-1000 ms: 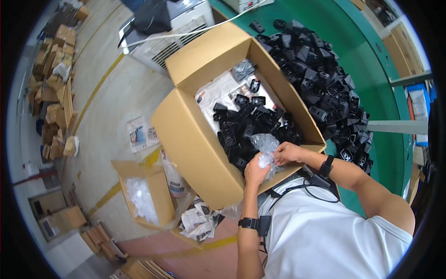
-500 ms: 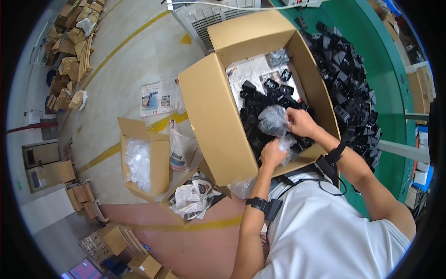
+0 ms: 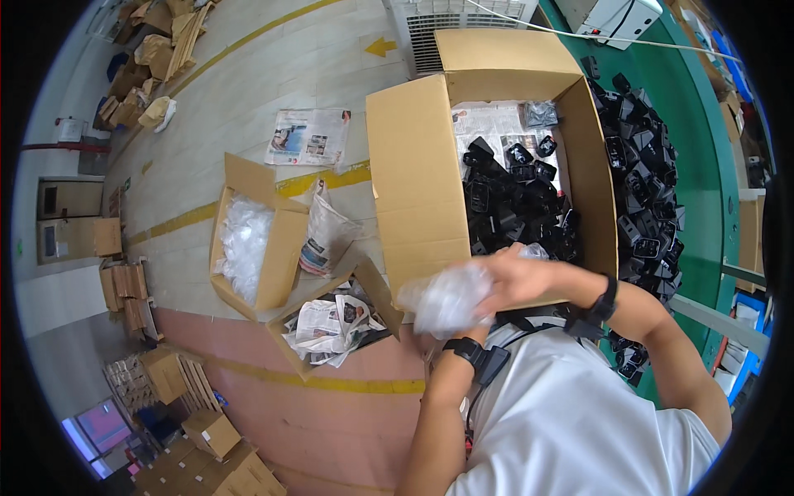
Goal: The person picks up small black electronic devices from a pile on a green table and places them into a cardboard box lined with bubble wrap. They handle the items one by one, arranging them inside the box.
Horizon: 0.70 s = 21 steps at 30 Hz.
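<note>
Where it was over the black parts a moment ago, the clear plastic bag (image 3: 447,296) is now clearing the large carton's (image 3: 418,178) near edge, the right hand (image 3: 517,277) gripping it; the left hand's grip cannot be told, hidden beneath.

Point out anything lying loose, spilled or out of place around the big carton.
A loose newspaper sheet lies flat on the floor left of the big carton. Black parts are heaped on the green table outside it. Crumpled newspaper spills over a small box's rim. Both hands hold a clear plastic bag.
</note>
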Each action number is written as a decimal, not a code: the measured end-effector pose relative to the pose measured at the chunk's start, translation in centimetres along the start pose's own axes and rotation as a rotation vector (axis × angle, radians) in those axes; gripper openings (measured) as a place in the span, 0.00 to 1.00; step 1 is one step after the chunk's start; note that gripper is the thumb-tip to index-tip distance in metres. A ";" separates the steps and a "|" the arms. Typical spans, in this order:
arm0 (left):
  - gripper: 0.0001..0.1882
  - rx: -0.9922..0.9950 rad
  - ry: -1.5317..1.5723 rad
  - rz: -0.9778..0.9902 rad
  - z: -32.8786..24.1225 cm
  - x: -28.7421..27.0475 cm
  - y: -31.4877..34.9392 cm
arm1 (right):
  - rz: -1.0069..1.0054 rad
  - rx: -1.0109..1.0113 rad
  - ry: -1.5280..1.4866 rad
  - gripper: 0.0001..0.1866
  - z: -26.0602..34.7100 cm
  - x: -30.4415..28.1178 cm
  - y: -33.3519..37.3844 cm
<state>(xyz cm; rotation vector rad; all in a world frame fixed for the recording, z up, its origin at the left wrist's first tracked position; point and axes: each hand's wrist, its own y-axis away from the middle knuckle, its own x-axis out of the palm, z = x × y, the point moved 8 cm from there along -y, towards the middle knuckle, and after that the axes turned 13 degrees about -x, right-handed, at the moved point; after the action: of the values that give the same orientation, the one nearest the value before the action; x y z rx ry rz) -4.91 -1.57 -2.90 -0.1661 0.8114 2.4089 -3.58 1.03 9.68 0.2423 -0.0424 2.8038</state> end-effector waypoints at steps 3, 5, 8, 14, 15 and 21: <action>0.24 0.807 1.485 0.102 -0.8 -1.1 -0.4 | 0.504 0.312 0.501 0.24 -7.2 5.2 -2.2; 0.25 0.791 1.529 0.079 -0.2 -0.7 -0.3 | 0.580 0.354 0.650 0.16 -8.0 6.2 -3.6; 0.26 0.819 1.465 0.113 -0.9 -0.6 -0.5 | 0.554 0.278 0.751 0.15 -6.5 6.1 -3.8; 0.22 0.896 1.542 -0.085 0.3 -1.6 0.1 | -0.511 0.149 -0.093 0.11 -4.7 -9.1 0.7; 0.14 1.007 1.918 -0.046 1.8 -1.7 -0.2 | -0.689 0.167 -0.168 0.09 -4.2 -12.0 2.9; 0.36 1.215 2.901 1.258 0.2 2.2 -4.0 | -0.742 0.178 0.128 0.08 -2.1 -12.7 8.2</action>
<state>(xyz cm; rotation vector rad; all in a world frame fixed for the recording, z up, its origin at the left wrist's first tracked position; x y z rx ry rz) -4.48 2.19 -5.46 1.2592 -1.2865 0.3804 5.31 -10.64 5.37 0.0892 0.2717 2.0744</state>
